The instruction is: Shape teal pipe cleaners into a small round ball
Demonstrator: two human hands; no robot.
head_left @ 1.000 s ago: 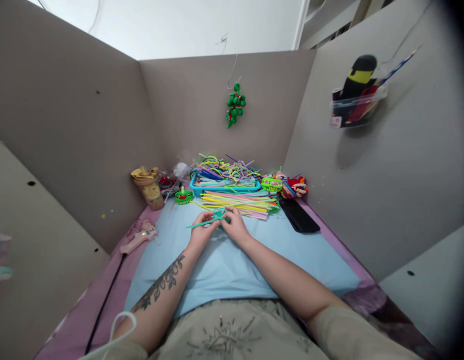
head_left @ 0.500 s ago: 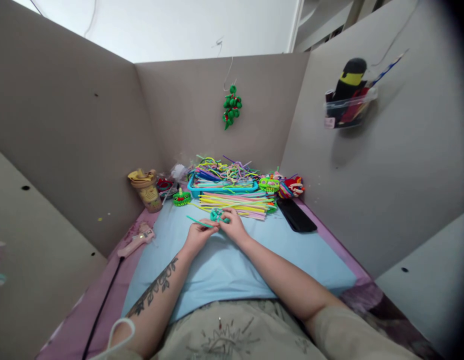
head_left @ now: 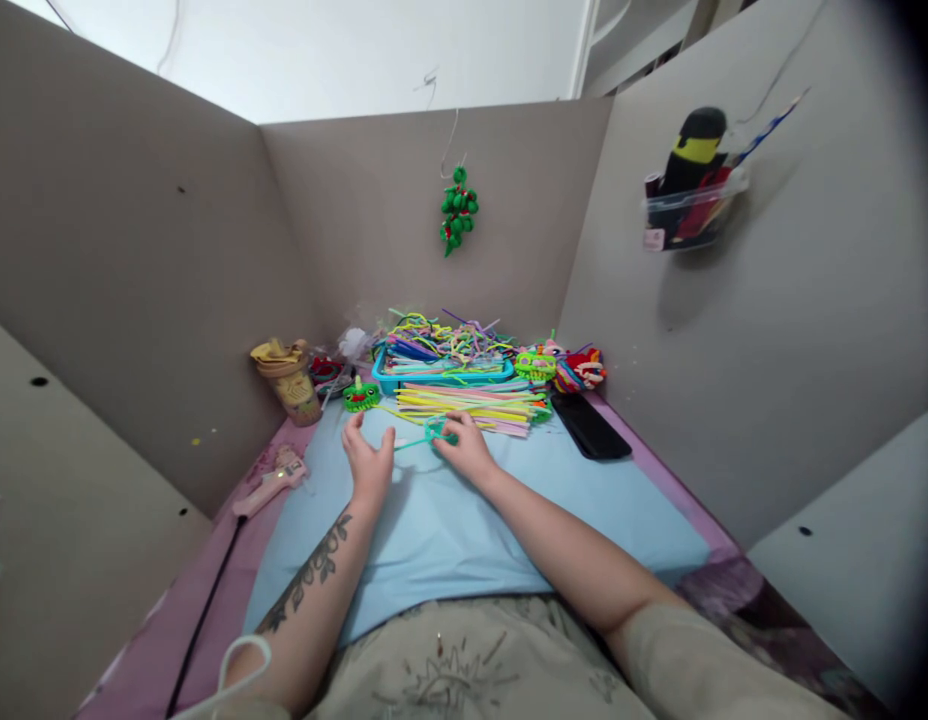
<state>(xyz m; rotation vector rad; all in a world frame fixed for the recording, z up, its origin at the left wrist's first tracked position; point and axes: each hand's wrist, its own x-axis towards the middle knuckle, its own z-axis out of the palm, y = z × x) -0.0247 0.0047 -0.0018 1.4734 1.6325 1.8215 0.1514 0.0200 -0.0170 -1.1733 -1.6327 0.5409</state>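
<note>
The right hand (head_left: 471,452) pinches a teal pipe-cleaner coil (head_left: 436,432), its shape partly hidden; the left hand (head_left: 368,460) hovers open-fingered, holding nothing.

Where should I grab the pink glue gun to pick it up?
Grip the pink glue gun around its thick handle end, coming down from above. It lies flat on the purple table edge left of the blue mat, and its black cord trails toward you, so avoid the nozzle end.
</note>
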